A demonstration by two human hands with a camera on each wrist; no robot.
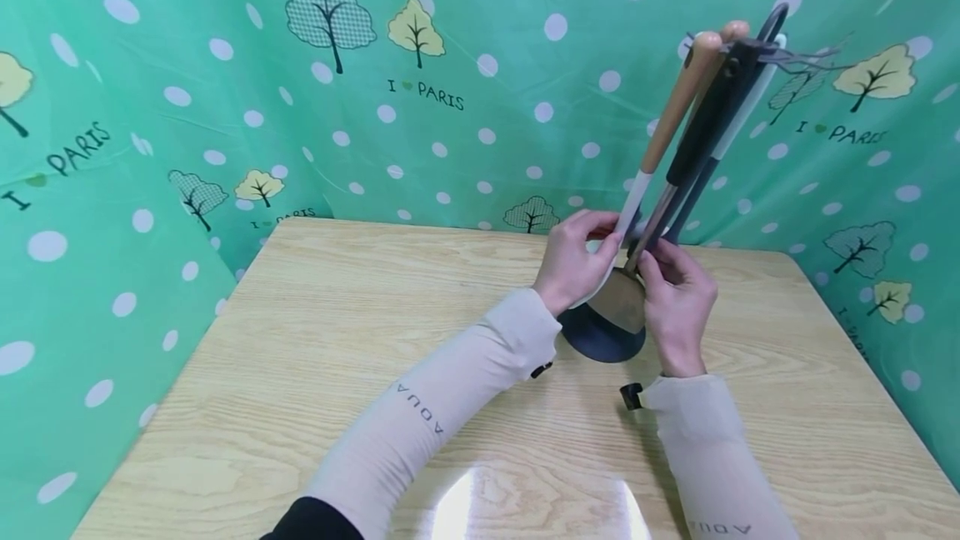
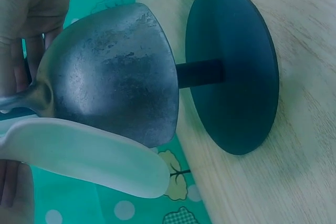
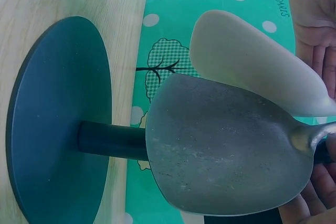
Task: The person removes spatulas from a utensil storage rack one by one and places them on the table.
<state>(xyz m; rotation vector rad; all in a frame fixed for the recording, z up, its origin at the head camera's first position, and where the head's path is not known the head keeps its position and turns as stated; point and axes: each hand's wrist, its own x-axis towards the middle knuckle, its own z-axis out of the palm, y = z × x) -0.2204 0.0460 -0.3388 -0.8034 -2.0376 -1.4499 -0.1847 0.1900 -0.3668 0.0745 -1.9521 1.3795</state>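
Several kitchen utensils hang from a dark utensil stand, whose round base (image 1: 602, 342) rests on the table. The left hand (image 1: 576, 263) pinches the pale shaft of a white spatula (image 3: 247, 59) with a wooden handle (image 1: 675, 115). At the right of it, the right hand (image 1: 681, 298) has its thumb and curled fingers at the neck of a metal turner (image 2: 107, 72). The turner's worn blade faces the wrists and covers part of the stand's pole (image 2: 202, 73). A black handle (image 1: 703, 127) rises above the hands. Parts of the other utensils are hidden behind these.
Wire hooks (image 1: 806, 58) stick out at the top of the stand. The stand is toward the back right of a light wood table (image 1: 360, 332). Close behind hangs a green dotted cloth (image 1: 465, 140), which also runs along both sides.
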